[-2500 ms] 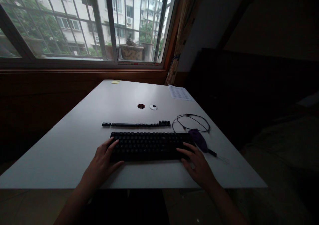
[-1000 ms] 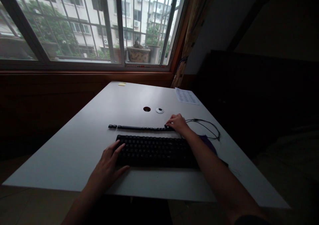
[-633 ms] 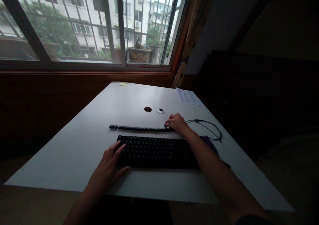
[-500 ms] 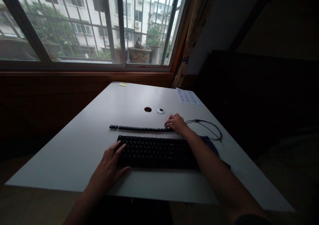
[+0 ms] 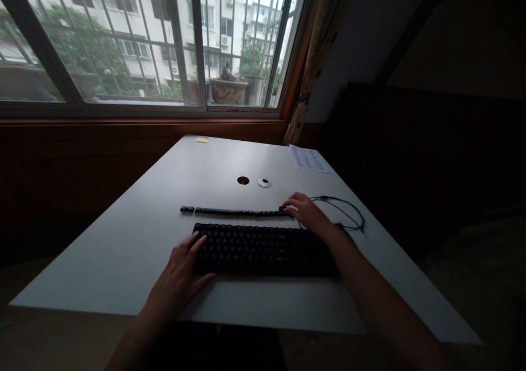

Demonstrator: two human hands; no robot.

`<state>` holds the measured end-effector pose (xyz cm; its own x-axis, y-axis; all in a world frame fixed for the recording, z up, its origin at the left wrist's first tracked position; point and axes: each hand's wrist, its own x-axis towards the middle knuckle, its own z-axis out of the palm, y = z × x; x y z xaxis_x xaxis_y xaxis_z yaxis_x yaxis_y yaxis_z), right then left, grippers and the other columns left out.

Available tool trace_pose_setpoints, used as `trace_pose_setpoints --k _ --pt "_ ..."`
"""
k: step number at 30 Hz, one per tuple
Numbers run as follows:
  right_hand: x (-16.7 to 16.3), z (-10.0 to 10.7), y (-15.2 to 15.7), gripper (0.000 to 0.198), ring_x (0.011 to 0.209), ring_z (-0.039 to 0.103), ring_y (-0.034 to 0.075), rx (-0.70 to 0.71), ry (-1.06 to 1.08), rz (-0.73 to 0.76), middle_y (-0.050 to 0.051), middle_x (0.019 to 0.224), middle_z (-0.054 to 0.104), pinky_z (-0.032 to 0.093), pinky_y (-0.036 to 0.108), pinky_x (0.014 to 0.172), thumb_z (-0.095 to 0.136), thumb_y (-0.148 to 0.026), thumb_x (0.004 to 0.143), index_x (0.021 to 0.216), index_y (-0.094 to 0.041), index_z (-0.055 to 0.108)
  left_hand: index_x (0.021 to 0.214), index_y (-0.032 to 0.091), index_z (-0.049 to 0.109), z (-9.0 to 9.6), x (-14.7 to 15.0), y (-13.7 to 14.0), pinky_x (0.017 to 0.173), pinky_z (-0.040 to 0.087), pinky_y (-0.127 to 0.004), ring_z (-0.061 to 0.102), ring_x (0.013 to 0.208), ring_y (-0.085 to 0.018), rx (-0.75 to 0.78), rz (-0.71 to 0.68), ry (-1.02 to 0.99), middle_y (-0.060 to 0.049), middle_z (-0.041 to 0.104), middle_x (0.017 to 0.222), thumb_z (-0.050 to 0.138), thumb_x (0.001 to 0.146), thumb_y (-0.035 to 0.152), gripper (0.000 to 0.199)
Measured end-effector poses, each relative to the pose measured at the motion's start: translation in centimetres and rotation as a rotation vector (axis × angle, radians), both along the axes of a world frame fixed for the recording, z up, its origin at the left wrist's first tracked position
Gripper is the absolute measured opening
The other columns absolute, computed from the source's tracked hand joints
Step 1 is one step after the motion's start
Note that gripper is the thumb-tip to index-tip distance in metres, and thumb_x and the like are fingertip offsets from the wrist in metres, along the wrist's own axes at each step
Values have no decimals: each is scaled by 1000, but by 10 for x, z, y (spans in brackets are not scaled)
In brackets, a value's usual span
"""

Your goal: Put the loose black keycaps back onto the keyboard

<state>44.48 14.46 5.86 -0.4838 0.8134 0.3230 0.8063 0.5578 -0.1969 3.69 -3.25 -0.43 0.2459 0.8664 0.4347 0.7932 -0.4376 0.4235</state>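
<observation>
A black keyboard (image 5: 250, 250) lies on the white table. My left hand (image 5: 178, 272) rests at its left end, with spread fingers on the left keys and the thumb along the front edge. Behind the keyboard runs a row of loose black keycaps (image 5: 217, 211), with a small gap near its left end. My right hand (image 5: 306, 212) is at the right end of this row, thumb and fingers pinched on a small dark keycap (image 5: 281, 208). The fingers partly cover it. My right forearm hides the keyboard's right end.
A black cable (image 5: 349, 203) loops right of my right hand, near a dark blue cloth (image 5: 347, 234). Farther back are a round hole (image 5: 243, 181), its white cover (image 5: 264, 183), a printed sheet (image 5: 310, 159) and a yellow note (image 5: 201, 140). A window stands behind the table (image 5: 123, 239).
My right hand has shifted a little right and toward me along the keycap row, keeping its pinch. My left hand stays in place on the keyboard.
</observation>
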Motion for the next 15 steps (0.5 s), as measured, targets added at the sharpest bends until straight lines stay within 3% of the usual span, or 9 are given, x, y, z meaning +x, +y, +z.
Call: trace_pose_setpoints --k 6,10,15 --pt "38 3 -73 18 101 64 24 4 147 -15 7 102 67 54 40 92 56 -31 98 105 -26 72 158 33 23 -1 -1 0 110 45 -64 44 139 -39 -4 -6 -5 -13 36 158 70 91 36 82" --pt "65 -8 -115 18 97 65 24 64 151 -45 7 99 68 55 40 88 56 -32 98 105 -26 71 158 31 24 0 -1 0 112 44 -63 43 140 -38 -22 -3 -2 -14 36 158 69 92 37 80" --pt "80 -26 -143 18 89 67 23 93 99 -48 6 94 71 58 38 79 56 -31 98 105 -28 72 157 31 26 -2 -1 1 112 44 -64 43 140 -38 4 -2 -5 -14 37 157 70 91 37 80"
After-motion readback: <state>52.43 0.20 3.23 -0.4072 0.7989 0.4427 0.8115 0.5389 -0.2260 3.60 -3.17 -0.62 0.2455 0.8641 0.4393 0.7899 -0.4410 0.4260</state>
